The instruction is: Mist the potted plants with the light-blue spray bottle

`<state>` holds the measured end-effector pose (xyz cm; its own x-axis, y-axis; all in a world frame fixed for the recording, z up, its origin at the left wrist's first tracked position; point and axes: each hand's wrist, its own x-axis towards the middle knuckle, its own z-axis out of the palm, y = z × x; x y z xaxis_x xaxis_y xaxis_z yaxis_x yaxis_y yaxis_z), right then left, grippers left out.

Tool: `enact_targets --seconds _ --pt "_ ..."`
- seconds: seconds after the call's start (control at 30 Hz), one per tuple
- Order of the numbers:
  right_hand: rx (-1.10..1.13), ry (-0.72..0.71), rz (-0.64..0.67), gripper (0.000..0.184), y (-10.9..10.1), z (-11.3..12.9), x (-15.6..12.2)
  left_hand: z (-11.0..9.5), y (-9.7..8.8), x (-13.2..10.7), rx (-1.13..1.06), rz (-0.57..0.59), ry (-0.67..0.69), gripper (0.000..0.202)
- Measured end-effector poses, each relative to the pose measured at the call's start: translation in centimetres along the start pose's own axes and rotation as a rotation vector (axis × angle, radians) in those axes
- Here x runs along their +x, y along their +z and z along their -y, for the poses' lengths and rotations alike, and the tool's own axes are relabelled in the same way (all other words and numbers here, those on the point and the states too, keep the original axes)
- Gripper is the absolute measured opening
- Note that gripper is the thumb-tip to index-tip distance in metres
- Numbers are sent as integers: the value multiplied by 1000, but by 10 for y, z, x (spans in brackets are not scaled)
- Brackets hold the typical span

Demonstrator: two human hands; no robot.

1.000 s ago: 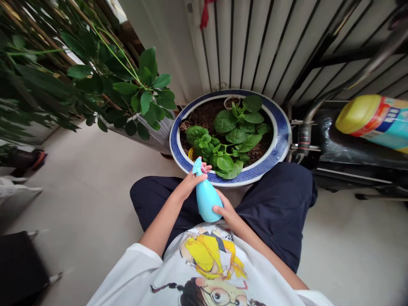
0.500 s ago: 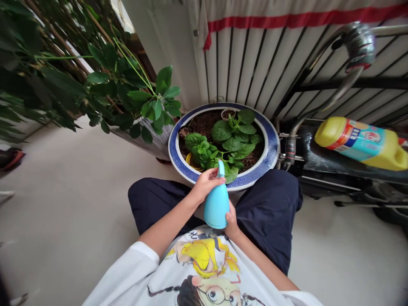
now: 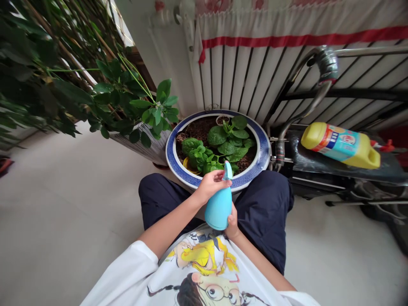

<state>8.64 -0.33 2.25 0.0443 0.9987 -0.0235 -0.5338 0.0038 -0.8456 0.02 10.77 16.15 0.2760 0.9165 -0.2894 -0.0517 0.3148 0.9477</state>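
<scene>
I hold a light blue spray bottle (image 3: 219,205) upright over my lap, its nozzle pointing toward the plants. My left hand (image 3: 211,185) is wrapped round the bottle's neck and spray head. My right hand (image 3: 232,221) cups the bottle's base from the right and is mostly hidden behind it. Just beyond the nozzle stands a round white pot with a blue rim (image 3: 264,149), filled with dark soil and broad green leafy plants (image 3: 225,144).
A large leafy plant in a grey pot (image 3: 144,143) stands left of the blue-rimmed pot. A bicycle (image 3: 321,127) with a yellow and blue jug (image 3: 341,145) on it is at the right. A white radiator (image 3: 242,76) lies behind. Pale floor spreads to the left.
The bottle swung from tilted left to nearly upright, and my right hand slid under its base. The view has lifted, showing more of the wall and bicycle.
</scene>
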Motion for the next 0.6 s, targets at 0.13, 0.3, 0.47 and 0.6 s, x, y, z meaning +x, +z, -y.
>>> enact_targets --seconds 0.13,0.3,0.47,0.6 --pt "-26 -56 43 80 -6 -5 4 1 -4 1 43 82 15 71" --pt "-153 -123 2 72 -9 -4 10 12 -6 2 101 51 81 68" --pt "-180 -133 56 71 -8 -3 12 19 -5 3 155 -38 117 53" --pt "-194 -93 93 74 -8 -5 14 16 -6 0 298 -173 173 36"
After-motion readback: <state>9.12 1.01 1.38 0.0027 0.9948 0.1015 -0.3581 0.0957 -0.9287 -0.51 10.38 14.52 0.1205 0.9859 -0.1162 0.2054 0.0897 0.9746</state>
